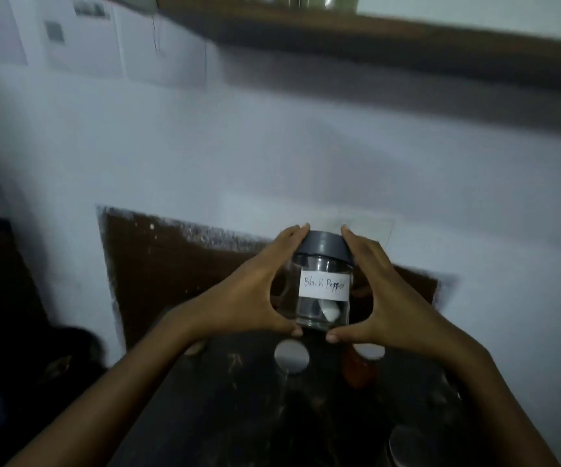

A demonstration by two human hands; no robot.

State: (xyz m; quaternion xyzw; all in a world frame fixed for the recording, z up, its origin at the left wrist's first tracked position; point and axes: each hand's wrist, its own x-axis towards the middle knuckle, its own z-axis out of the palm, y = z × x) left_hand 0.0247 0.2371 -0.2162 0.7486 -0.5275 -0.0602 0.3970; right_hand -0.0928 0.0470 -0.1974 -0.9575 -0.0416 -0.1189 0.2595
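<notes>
Labelled jar [324,286] held up over the desk [178,264]
Clasped by left grip [255,284] and right grip [383,298], fingers at grey lid [322,246], thumbs seemingly under base

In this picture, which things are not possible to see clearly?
1. Head view: white piece inside the jar: too small and blurred to identify.
2. Head view: jar's sides: covered by the left hand and right hand.
3. Head view: glassware on the shelf: cut off by the top edge.
4. Head view: wall papers: print blurred, unreadable.
5. Head view: lids below: dark, blurred.
</notes>
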